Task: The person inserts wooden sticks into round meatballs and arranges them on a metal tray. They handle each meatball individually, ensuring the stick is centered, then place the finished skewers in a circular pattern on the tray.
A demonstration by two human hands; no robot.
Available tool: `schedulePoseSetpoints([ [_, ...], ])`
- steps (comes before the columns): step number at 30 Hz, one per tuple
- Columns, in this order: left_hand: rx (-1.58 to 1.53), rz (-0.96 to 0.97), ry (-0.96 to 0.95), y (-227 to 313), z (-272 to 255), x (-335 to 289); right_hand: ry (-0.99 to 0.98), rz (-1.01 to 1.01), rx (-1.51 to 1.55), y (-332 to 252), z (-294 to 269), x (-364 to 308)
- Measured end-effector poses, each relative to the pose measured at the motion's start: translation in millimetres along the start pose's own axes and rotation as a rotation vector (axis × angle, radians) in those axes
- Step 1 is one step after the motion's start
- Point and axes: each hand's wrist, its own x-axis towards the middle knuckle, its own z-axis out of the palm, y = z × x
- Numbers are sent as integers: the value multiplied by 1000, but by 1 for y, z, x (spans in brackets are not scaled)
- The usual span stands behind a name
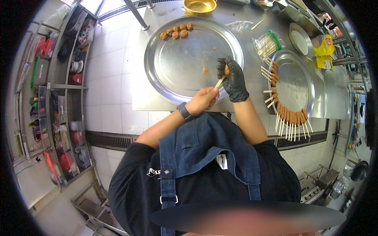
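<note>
A gold bowl (pixel 199 6) and yellow packets (pixel 323 46) sit on the steel counter (pixel 252 39); shelves (pixel 59 98) stand alongside.

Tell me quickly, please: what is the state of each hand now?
Left hand: bare, closed on the end of a wooden stick.
Right hand: in a black glove, closed around a brown meat piece on that stick.

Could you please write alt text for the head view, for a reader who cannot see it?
A black-gloved right hand presses brown meat onto a wooden stick held by the bare left hand, above a large round steel tray with meatballs. Finished skewers ring a smaller steel tray.
</note>
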Motion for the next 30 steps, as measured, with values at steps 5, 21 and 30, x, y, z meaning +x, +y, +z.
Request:
schedulePoseSetpoints([
  [5, 50, 80, 102, -9, 10, 7, -103, -126, 111, 3, -10, -6],
  [21, -75, 88, 196, -28, 62, 36, -116, -104, -59, -10, -54, -22],
  [30, 347, 161, 278, -47, 75, 48, -416, 58, 515, -36, -75, -12],
])
